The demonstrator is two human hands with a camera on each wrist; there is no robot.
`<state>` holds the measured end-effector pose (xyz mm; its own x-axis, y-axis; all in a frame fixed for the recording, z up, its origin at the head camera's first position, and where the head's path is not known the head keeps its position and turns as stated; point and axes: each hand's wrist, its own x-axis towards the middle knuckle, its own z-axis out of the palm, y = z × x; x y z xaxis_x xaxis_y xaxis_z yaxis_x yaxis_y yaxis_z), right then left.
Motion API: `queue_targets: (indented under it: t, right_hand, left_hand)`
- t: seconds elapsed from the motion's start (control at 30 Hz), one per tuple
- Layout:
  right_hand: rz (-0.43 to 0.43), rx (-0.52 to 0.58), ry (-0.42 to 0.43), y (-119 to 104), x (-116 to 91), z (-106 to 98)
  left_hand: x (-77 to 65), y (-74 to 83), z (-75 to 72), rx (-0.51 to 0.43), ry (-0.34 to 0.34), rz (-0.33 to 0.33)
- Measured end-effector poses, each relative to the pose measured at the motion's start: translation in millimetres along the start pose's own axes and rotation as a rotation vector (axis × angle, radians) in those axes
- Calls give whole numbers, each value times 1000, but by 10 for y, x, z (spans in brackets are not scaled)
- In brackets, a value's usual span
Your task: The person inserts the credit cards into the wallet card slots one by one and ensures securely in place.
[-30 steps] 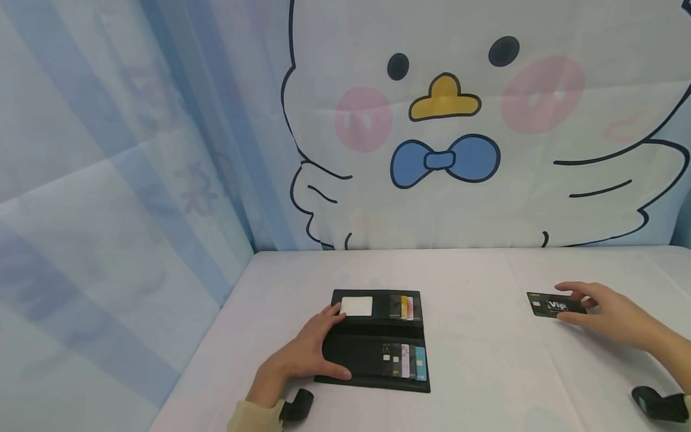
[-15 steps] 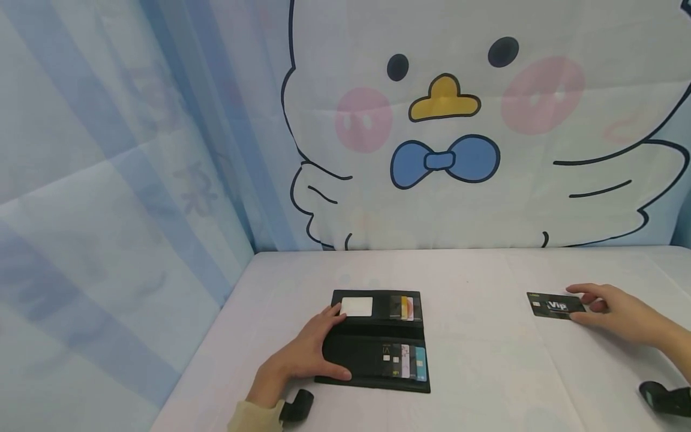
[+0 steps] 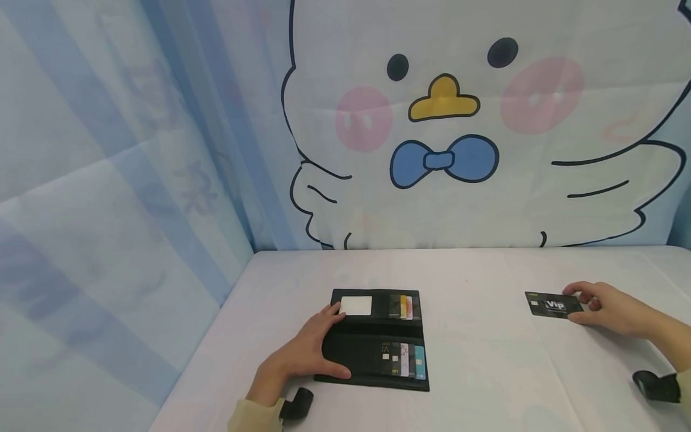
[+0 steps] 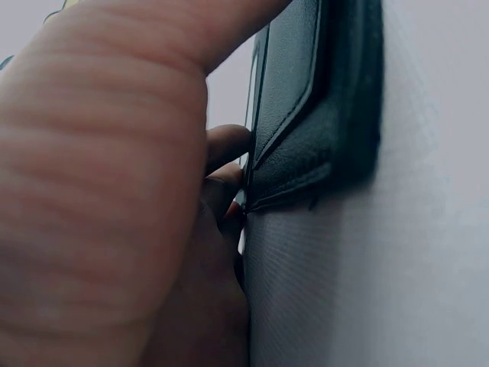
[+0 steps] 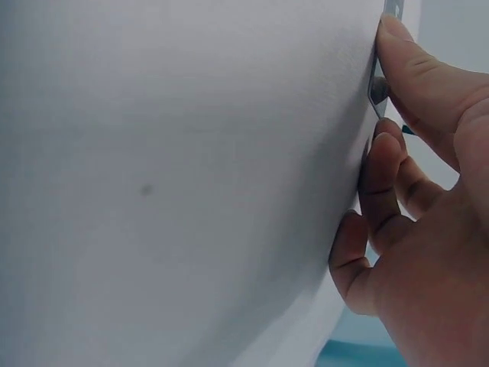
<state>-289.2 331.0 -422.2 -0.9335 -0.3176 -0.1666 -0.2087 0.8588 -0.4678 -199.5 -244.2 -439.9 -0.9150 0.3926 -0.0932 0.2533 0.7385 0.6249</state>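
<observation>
A black wallet [image 3: 345,354] lies spread flat on the white table, with several cards [image 3: 405,361] in its lower slots, more cards [image 3: 405,307] in the upper ones, and a white panel at its upper left. My left hand [image 3: 308,351] rests on its left side, thumb and fingers spread; the left wrist view shows the wallet's dark stitched edge [image 4: 294,115] beyond the thumb. Far to the right is a black card [image 3: 553,305] marked "Vip". Its right end sits between the thumb and index finger of my right hand [image 3: 615,309], pinched across its long edges. The other fingers curl beneath the palm.
White cloth covers the table [image 3: 475,354], with a broad stretch between wallet and card. A printed curtain [image 3: 442,210] hangs behind the far edge, and another blue-white curtain [image 3: 108,240] closes off the left side.
My right hand has slid slightly right along the black card, from over its middle to its right end. The card, wallet and left hand look almost unmoved.
</observation>
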Motion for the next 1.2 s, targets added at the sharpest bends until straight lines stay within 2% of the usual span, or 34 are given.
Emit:
queue_targets:
  t: [0.2, 0.77, 1.0, 1.2]
  right_hand:
    - [-8, 20, -24, 15, 19, -11]
    - [-23, 19, 119, -1, -86, 106]
    - [19, 20, 128, 13, -68, 130]
    - [55, 63, 129, 63, -57, 153]
  left_hand:
    - [-4, 8, 2, -5, -1, 0]
    - [-8, -7, -4, -15, -2, 10]
    - [-9, 1, -9, -12, -1, 4]
    - [-9, 8, -11, -8, -3, 2]
